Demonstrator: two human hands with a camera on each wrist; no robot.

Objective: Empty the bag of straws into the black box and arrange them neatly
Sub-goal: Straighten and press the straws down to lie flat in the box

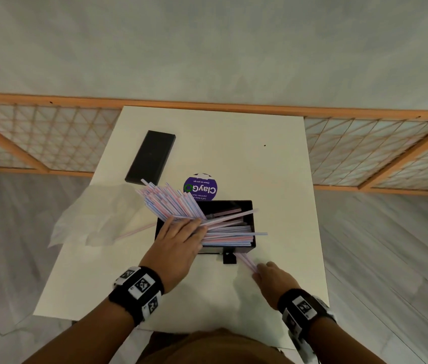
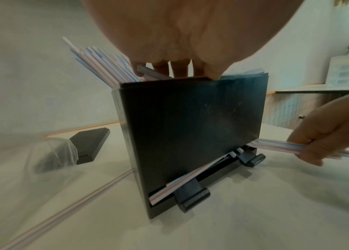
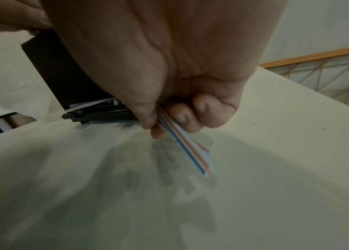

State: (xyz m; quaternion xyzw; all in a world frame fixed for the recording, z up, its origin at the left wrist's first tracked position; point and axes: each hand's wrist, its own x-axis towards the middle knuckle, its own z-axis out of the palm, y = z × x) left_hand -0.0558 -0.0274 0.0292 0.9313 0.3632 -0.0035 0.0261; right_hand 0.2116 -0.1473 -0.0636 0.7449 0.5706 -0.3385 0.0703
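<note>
On the white table (image 1: pixel 273 179) we are seeing the black box (image 1: pixel 244 206) standing near the front edge, open at the top. Behind it a purple round sticker (image 1: pixel 200 187) is lying on the table, and further back to the left a black lid (image 1: pixel 151 156) is lying flat. An empty clear bag (image 1: pixel 94 214) is lying crumpled just left of the box, hanging over the table's left edge, with one loose straw (image 1: pixel 134 232) showing beneath it. A wooden lattice screen (image 1: pixel 50 137) is running behind the table.

Straws (image 1: pixel 223 232) are filling the box; a fan of them (image 1: pixel 168 200) is sticking up and out over its left rim, and two are crossing the right rim at a slant.

Our left hand (image 1: pixel 178 240) is lying over the box's near left corner, fingers extended and pressing on the fanned straws. In the left wrist view the fingertips (image 2: pixel 179 71) are reaching down behind the front wall. Our right hand (image 1: pixel 273 279) is sitting at the box's front right, thumb and curled fingers pinching a few striped straws (image 3: pixel 188 145) that are coming out of the slot at the base.

We are noting two black tabs (image 2: pixel 193 194) projecting beneath that slot. Motion blur is smearing the right wrist view, so we cannot count the pinched straws. The left palm is covering the box's near left interior.
</note>
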